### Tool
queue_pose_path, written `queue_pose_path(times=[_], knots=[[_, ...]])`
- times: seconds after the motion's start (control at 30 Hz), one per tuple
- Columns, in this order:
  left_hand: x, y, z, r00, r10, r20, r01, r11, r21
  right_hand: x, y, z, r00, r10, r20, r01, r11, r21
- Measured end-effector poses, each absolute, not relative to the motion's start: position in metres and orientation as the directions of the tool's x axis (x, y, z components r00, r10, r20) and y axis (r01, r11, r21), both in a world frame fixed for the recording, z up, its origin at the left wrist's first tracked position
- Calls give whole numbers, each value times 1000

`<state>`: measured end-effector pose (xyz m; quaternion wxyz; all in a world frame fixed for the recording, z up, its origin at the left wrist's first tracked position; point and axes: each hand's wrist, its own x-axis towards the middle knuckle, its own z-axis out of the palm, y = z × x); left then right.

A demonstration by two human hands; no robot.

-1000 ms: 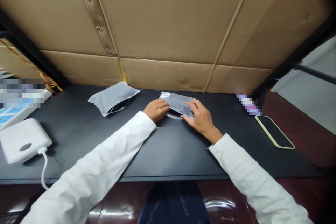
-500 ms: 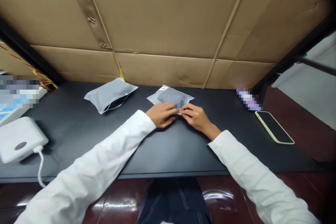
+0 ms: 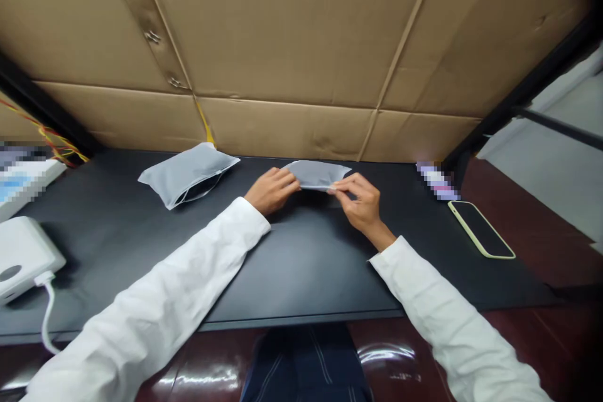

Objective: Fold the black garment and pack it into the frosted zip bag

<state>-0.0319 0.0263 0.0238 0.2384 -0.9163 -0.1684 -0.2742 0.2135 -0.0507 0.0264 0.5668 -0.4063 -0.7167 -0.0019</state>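
A frosted grey zip bag (image 3: pixel 316 174) is held between my two hands near the back of the black table (image 3: pixel 301 270). My left hand (image 3: pixel 273 191) grips its left end with the fingers closed on the edge. At the right end, my right hand (image 3: pixel 360 200) pinches the near edge between thumb and fingertips. That near edge is stretched straight and looks slightly raised from the table. Whatever the bag contains cannot be made out. To the left lies a second frosted zip bag (image 3: pixel 188 169), puffed out, its mouth gaping towards me.
A phone in a pale case (image 3: pixel 481 230) lies at the right, beside a blurred purple packet (image 3: pixel 438 181). On the left are a white device with a cable (image 3: pixel 28 257) and a white box (image 3: pixel 28 183). A cardboard wall (image 3: pixel 292 44) closes off the back.
My hands have moved apart along the near edge of the bag, the left going left and the right going right. That edge is now stretched and tipped up. The view has shifted slightly.
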Motion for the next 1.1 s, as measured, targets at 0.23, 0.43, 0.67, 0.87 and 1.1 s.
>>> queue_pose_path(times=[0.23, 0.43, 0.67, 0.87, 1.1], knots=[[-61, 53, 23, 769, 291, 569, 568, -721, -397, 259, -16, 8, 136, 672, 728, 575, 544, -610], [-66, 54, 9, 681, 523, 513, 645, -760, -82, 280, 2, -12, -61, 814, 578, 721, 436, -539], [-77, 60, -10, 545, 789, 284, 787, -598, 152, 291, 7, -19, -66, 875, 479, 872, 285, -399], [-76, 62, -11, 550, 792, 267, 783, -599, 166, 285, 6, -22, -131, 895, 426, 891, 295, -345], [-76, 61, -12, 558, 774, 299, 774, -615, 149, 280, 4, -23, -184, 928, 325, 908, 287, -304]])
